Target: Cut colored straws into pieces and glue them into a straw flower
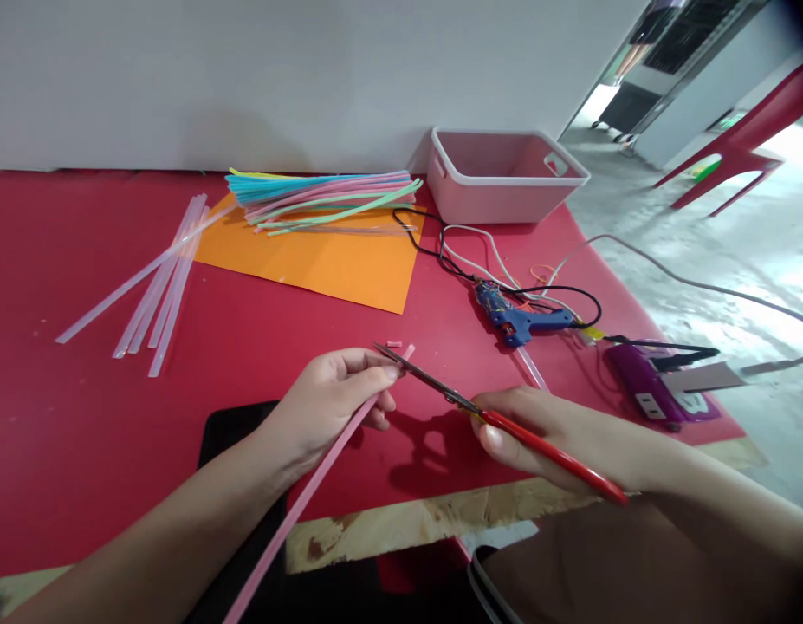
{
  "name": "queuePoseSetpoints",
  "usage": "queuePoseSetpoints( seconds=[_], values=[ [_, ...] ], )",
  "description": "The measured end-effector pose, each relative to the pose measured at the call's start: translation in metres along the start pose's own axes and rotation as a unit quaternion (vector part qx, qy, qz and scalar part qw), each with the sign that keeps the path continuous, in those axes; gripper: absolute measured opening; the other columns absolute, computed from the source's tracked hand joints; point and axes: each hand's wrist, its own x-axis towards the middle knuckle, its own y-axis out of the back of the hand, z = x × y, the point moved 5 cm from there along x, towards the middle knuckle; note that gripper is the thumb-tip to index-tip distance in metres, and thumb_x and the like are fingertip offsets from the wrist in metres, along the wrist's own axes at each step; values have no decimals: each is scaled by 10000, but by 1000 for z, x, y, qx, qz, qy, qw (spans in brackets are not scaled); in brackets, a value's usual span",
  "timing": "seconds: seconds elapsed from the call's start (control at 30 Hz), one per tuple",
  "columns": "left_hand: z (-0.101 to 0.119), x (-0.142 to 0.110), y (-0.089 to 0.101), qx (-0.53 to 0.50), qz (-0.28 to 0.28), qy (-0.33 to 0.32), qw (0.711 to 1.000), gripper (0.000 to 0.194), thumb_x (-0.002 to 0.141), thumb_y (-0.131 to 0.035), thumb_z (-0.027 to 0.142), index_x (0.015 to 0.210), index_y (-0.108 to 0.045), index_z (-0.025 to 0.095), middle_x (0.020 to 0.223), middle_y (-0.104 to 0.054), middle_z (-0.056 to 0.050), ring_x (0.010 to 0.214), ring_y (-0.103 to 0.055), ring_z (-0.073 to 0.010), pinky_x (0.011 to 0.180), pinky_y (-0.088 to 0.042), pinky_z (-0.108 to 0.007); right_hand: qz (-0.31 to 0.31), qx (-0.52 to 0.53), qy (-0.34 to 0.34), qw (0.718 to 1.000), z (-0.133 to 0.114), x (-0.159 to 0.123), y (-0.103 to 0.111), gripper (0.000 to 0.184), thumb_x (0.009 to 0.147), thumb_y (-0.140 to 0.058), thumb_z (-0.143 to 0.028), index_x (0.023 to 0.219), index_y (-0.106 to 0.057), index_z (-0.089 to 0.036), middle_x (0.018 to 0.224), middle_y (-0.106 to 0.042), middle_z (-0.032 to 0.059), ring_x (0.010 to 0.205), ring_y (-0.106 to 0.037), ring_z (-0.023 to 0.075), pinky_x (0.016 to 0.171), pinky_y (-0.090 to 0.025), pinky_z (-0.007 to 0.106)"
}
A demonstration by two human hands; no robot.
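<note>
My left hand (346,394) pinches a long pink pipe cleaner (329,459) near its upper end. Its length slants down toward me past the table's front edge, and its short tip sticks out beyond my fingers. My right hand (537,429) grips red-handled scissors (537,446), whose blades point up and left across the pipe cleaner near my left fingertips. The blades look nearly closed. A tiny pink cut piece (394,344) lies on the red table (115,451) just past the scissor tips.
Pastel pipe cleaners (323,195) lie on orange paper (336,269), with clear glue sticks (173,286) to the left. A pink basket (505,199) stands at the back. On the right are a blue glue gun (521,325), trailing cords and a purple power strip (641,390).
</note>
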Motion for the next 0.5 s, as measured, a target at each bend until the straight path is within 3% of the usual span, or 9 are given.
queuePoseSetpoints(
  seconds=[0.3, 0.5],
  values=[
    [-3, -1, -1, 20, 14, -2, 1000, 201, 793, -664, 375, 871, -641, 192, 597, -620, 33, 536, -582, -82, 505, -426, -182, -44, 15, -18, 999, -2, -4, 1, 471, 914, -377, -638, 929, -554, -202, 929, -621, 53, 843, -567, 214, 748, -455, 310],
    [1, -1, -3, 16, 6, -13, 1000, 210, 806, -657, 376, 866, -649, 174, 608, -618, 27, 512, -551, -67, 479, -383, -168, -49, 13, -29, 998, -1, 0, 0, 432, 923, -380, -621, 845, -492, -211, 839, -559, 10, 776, -518, 177, 720, -422, 289]
  ],
)
